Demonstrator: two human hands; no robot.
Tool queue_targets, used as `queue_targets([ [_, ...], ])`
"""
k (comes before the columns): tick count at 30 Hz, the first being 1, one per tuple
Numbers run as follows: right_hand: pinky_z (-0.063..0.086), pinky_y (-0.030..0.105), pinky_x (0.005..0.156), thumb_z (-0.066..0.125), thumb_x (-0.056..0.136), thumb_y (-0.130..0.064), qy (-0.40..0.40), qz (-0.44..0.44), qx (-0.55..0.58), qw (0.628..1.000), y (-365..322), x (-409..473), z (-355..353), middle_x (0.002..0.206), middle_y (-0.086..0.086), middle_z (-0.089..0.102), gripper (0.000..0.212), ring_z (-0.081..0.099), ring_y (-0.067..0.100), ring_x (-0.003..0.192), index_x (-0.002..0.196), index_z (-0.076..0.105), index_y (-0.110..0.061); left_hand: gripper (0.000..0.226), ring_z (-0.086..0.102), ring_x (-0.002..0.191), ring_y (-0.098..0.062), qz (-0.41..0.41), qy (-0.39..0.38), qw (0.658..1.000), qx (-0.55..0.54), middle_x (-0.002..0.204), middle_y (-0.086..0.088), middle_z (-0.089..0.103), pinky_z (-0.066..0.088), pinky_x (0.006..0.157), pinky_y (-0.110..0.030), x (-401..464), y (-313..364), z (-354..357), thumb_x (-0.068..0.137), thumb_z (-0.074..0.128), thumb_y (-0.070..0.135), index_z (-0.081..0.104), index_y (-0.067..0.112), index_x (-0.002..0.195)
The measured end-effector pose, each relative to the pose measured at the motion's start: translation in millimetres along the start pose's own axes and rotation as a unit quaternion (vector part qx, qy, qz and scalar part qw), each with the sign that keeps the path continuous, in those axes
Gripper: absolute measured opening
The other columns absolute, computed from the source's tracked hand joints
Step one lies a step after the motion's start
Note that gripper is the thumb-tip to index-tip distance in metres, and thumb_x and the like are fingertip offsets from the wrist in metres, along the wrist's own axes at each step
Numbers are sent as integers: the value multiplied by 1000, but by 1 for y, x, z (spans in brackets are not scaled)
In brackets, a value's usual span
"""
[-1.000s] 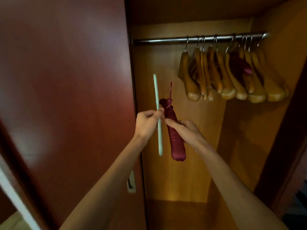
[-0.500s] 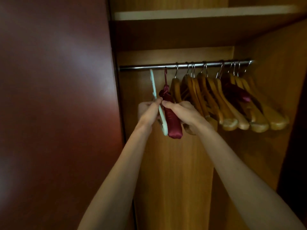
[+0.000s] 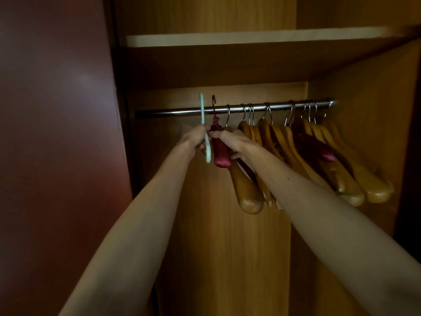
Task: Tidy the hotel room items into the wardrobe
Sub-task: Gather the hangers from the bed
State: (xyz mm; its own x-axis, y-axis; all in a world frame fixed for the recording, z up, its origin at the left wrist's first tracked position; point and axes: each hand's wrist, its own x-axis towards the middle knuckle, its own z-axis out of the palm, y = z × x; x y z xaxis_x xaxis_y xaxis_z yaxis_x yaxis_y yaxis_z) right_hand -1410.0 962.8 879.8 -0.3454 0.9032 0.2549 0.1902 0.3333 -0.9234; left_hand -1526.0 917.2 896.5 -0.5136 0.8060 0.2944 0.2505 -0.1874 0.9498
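Note:
Both arms reach up into the open wardrobe. My left hand point(image 3: 195, 138) grips a thin pale green hanger point(image 3: 203, 124), seen edge on, whose top rises just above the metal rail point(image 3: 234, 108). My right hand point(image 3: 232, 142) grips a padded maroon satin hanger point(image 3: 220, 153) right beside it. That hanger's hook also stands at rail height, left of the hung hangers. I cannot tell whether either hook rests on the rail.
Several wooden hangers point(image 3: 248, 190) hang along the rail's middle and right, with another maroon padded hanger point(image 3: 316, 148) among them. A shelf point(image 3: 250, 37) sits above the rail. The dark red wardrobe door point(image 3: 57, 133) stands open at left.
Both hands have lifted the green and maroon hangers from chest height up to the rail. My view has tilted upward, bringing the shelf into sight.

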Motion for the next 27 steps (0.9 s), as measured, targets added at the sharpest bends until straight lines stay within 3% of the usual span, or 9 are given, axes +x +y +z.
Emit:
queue_targets([
  [2,46,30,74,67,90,-48,2,4,-8,1000,1,8,-1,111,1,60,38,57,20,103,112,53,-21,17,52,58,-12,-15,-30,999,17,70,-2,60,42,57,-23,5,-2,2,97,58,22,65,11,87],
  [5,47,31,78,67,89,-46,3,22,-19,1000,0,17,0,108,0,59,35,57,21,104,109,53,-21,17,47,53,-10,-29,-35,998,32,68,-1,57,39,53,-23,11,-12,6,95,58,24,64,13,83],
  [8,54,34,87,65,91,-42,12,39,-18,999,-2,24,3,110,3,64,34,60,22,103,114,57,-19,15,60,63,-17,-14,-13,1000,25,74,-5,66,50,61,-29,20,-24,9,91,67,25,72,11,87],
  [12,56,32,79,59,94,-39,31,51,3,998,-1,31,15,112,8,67,30,64,22,99,113,59,-16,19,67,85,-27,-16,-20,1000,8,76,-6,66,57,88,-43,11,-27,12,93,65,19,64,12,75],
  [16,61,34,80,53,96,-46,74,42,-18,996,10,30,33,104,9,69,35,68,24,91,104,59,-13,18,61,73,-21,-31,-7,999,-8,74,-5,57,55,75,-34,-8,-25,8,98,57,13,57,5,82],
  [18,60,31,71,55,96,-45,97,25,-51,994,13,26,34,97,8,68,31,69,24,87,91,58,-15,26,55,66,-16,-36,-6,999,-10,72,-5,54,50,65,-26,-16,-26,7,101,53,13,49,8,76],
  [22,46,22,47,56,95,-49,112,3,-102,988,15,6,26,82,3,64,35,65,17,69,93,60,-15,19,68,79,-21,-30,0,999,-14,87,-10,71,60,82,-35,-13,-37,7,96,64,24,63,15,79],
  [25,43,22,49,55,96,-52,124,-26,-122,984,22,-14,25,81,1,63,39,61,14,64,94,61,-14,19,68,83,-17,14,81,996,35,90,-2,72,56,80,-28,-9,-54,7,89,68,34,71,16,84],
  [27,46,22,55,56,94,-56,167,-58,-148,973,33,-33,27,85,1,66,44,66,17,73,97,61,-12,26,69,89,-18,40,135,989,50,95,0,74,55,84,-28,-13,-69,7,88,64,39,75,16,94],
])
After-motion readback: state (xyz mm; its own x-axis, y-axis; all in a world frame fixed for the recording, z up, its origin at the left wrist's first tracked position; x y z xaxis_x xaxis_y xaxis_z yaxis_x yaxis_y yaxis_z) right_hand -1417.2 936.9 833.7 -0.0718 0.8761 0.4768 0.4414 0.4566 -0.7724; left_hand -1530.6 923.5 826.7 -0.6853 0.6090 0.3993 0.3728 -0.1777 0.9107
